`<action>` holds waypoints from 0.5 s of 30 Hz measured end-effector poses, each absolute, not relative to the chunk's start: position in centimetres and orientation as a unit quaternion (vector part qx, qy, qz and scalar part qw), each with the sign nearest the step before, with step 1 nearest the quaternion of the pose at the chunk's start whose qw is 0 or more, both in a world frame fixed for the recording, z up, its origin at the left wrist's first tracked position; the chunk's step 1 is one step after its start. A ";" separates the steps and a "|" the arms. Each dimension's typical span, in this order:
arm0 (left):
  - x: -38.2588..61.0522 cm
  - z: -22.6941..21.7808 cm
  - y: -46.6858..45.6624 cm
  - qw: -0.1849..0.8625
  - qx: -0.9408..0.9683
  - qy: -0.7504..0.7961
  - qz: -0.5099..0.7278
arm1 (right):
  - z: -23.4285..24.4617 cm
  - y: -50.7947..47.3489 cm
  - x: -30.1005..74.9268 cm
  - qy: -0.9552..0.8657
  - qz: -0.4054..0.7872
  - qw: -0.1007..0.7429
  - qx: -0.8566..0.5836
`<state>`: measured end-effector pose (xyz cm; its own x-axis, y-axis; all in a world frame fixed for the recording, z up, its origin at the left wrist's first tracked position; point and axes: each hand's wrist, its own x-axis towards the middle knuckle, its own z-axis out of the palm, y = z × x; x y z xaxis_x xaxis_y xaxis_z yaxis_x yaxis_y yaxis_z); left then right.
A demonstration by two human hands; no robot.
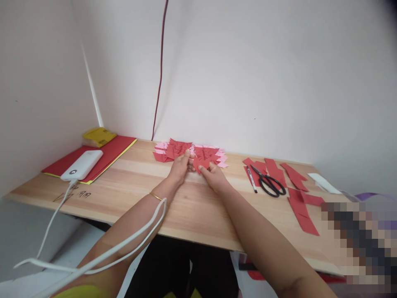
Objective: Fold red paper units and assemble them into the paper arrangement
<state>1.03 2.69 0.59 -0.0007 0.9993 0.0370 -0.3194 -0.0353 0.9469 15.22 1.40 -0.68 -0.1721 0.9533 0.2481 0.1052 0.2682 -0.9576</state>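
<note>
- Left hand closed on a folded red paper piece, fingertips pinching its left edge, gold bangle on the wrist.
- Right hand gripping the same piece from the right side — thumb on top, fingers under as far as can be told.
- Piece held just above the desk, at the near edge of a pile of folded red and pink units lying by the back wall.
- Paper likely very light, thin, stiff only along creases — crushes or unfolds easily; best pinched at folded edges or corners, not on the flat middle.
- Right of the hands: black scissors lying on cut red strips, a pen just beside the scissors.
- Far right: white paper slip, blurred patch beyond it unreadable.
- Left of the hands: white power bank resting on red and yellow sheets, white cable trailing off the desk across the left forearm.
- Yellow packet at the back left corner; dark red cord hanging down the wall.
</note>
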 end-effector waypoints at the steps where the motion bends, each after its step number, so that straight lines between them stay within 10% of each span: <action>1: 1.1 0.5 2.7 0.577 0.437 0.391 0.568 | -0.7 1.4 15.2 -0.629 0.439 0.489 -0.416; 15: 1.6 -0.3 2.3 0.493 0.522 0.403 0.568 | 0.0 1.1 15.2 -0.671 0.415 0.456 -0.411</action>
<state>1.58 2.32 -0.28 0.0312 0.9803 0.1953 -0.1396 -0.1892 0.9720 15.21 1.15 -0.03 -0.2456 0.9306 0.2715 0.1733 0.3177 -0.9322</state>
